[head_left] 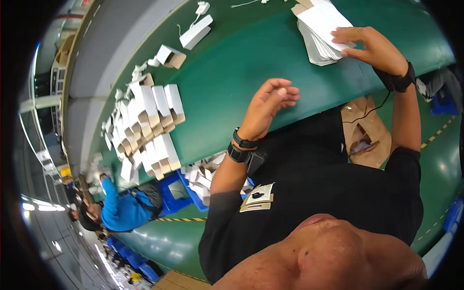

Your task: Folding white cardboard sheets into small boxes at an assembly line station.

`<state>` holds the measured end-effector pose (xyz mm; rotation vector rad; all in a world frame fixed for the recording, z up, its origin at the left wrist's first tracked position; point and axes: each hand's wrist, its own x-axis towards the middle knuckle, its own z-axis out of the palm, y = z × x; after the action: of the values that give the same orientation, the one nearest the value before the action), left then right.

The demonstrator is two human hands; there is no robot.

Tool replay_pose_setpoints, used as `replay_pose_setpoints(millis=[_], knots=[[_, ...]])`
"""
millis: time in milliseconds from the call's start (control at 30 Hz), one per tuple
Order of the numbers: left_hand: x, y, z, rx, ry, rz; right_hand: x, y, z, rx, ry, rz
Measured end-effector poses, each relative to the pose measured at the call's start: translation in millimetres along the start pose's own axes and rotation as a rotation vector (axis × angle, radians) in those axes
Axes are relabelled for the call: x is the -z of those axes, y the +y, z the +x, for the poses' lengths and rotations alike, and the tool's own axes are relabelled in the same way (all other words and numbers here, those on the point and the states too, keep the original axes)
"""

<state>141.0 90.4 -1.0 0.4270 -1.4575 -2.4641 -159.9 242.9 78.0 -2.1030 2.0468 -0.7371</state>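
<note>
Right hand (374, 47) is touching the fanned, flat white cardboard stack (323, 21) around 1 o'clock, can't tell if it's gripping, while left hand (267, 105) is loosely curled, empty.

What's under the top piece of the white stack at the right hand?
Under the top piece: more flat white pieces, edges fanned out. The white stack lies on the green table; the right hand touches its edge. Hidden: most lower faces and the tabletop beneath.

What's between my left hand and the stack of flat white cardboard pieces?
Only smooth green tabletop separates your left hand from that stack in the head view.
</note>
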Motion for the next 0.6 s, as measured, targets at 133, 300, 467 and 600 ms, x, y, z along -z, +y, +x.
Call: replay_pose_setpoints(millis=[133,300,467,600], knots=[[-12,-8,-3,-0.034,-0.098,0.012,3,-9,-1,-0.112,-0.020,-0.116],[-40,7,-7,-0.169,-0.050,-0.457,-26,-127,-4,0.195,0.596,-0.416],[-19,7,8,-0.348,-0.148,-0.654,-104,-171,-1,0.354,0.492,0.015],[-4,-6,-16,-0.432,-0.157,-0.443,-108,-178,-4,0.335,0.239,0.449]])
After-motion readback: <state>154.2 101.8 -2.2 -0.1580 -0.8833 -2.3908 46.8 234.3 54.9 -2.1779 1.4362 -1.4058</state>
